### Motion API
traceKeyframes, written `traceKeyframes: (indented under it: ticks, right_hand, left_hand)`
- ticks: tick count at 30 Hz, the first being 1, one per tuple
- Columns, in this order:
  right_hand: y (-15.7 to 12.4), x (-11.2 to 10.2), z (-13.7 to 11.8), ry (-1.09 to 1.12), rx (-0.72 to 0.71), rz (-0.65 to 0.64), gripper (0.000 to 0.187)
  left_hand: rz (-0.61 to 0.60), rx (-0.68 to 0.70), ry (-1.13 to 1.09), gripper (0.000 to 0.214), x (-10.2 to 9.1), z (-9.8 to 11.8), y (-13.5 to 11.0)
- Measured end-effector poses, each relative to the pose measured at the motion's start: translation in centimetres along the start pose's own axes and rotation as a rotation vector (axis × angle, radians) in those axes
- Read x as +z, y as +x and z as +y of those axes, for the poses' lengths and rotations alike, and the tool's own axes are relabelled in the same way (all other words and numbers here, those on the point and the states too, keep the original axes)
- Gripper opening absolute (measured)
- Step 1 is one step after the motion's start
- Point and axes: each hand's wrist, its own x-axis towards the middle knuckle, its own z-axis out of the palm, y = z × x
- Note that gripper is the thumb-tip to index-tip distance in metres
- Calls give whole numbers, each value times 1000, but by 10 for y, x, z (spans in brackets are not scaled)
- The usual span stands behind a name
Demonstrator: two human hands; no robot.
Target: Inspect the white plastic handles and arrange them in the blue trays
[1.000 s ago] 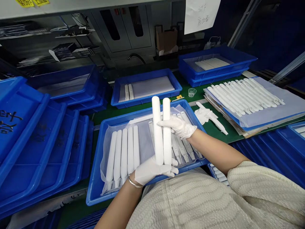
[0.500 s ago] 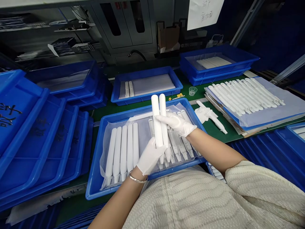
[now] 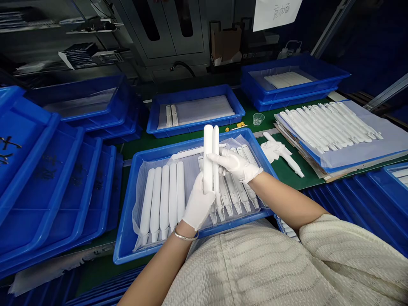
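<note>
Both hands wear white gloves and are raised over a blue tray [image 3: 123,229]. My left hand [image 3: 199,204] is closed round the lower part of a long white plastic casing [image 3: 208,142] with a rounded top. My right hand [image 3: 234,163] grips a second white casing [image 3: 216,138], narrower from this angle, its thumb reaching across to the first. The two casings stand nearly upright, side by side. In the tray, several smooth white casings [image 3: 165,191] lie in a row on the left. Several casings with the ribbed inside showing [image 3: 234,193] lie on the right, partly hidden by my hands.
Stacked blue trays [image 3: 63,178] rise on the left. Behind is a blue tray [image 3: 196,129] with two casings. A clear cup [image 3: 258,119], small yellow pieces [image 3: 240,124] and a white cloth-wrapped tool [image 3: 277,151] lie rightward, near a sheet-covered stack with a row of casings [image 3: 328,125].
The casing in my right hand has turned and now looks narrower, edge-on. My left hand has shifted slightly up with its casing. The whole view has tilted a little.
</note>
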Motion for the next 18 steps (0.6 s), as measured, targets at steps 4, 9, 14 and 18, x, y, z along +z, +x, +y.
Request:
traceKeyframes:
  ticks: [4, 9, 14, 18]
  right_hand:
    - [-1, -3, -4, -79, -44, 24, 37]
    - [2, -8, -3, 50, 50, 66, 42]
    - [7, -9, 7, 143, 149, 42, 46]
    - [7, -6, 6, 143, 179, 34, 45]
  left_hand:
    - [73, 14, -14, 65, -6, -3, 4]
    - [0, -69, -137, 63, -10, -8, 4]
    - [-148, -85, -260, 56, -4, -4, -3]
    - [-232, -107, -240, 62, 1, -1, -6]
